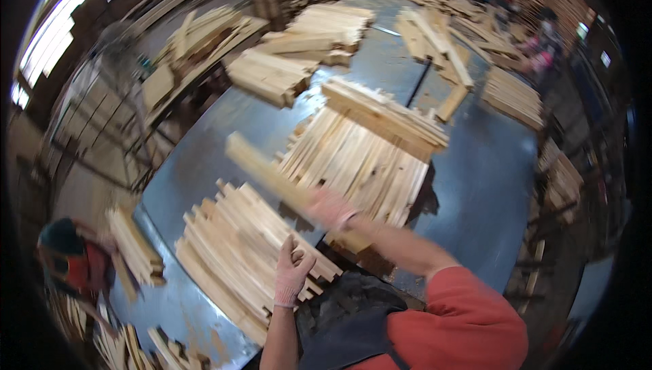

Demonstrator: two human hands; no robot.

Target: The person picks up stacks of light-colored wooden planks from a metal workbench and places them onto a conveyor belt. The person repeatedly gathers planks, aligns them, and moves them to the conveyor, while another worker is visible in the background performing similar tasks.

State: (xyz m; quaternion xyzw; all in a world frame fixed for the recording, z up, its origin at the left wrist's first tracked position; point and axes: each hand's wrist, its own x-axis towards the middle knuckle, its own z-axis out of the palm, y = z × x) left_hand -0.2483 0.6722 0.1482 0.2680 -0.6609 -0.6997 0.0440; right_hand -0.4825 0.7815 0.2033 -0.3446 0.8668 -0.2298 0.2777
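My right hand (331, 208), in a pale pink glove and smeared by motion, is closed round a long wooden board (268, 170). The board slants across the gap between two groups of wooden slats. My left hand (293, 273), gloved too, is over the near edge of the left slats (231, 248), its fingers curled in with nothing visible in them. Whether it touches those slats I cannot tell. Beyond my right hand lie more slats (360, 159), side by side, with boards laid crosswise along their far end. My right forearm hides part of their near end.
The metal table (489, 200) also bears stacked slats (272, 75) at the far left, loose boards (435, 44) at the far side and a bundle (513, 98) at the right. One person (75, 254) is at the left edge, another (543, 47) at the far right.
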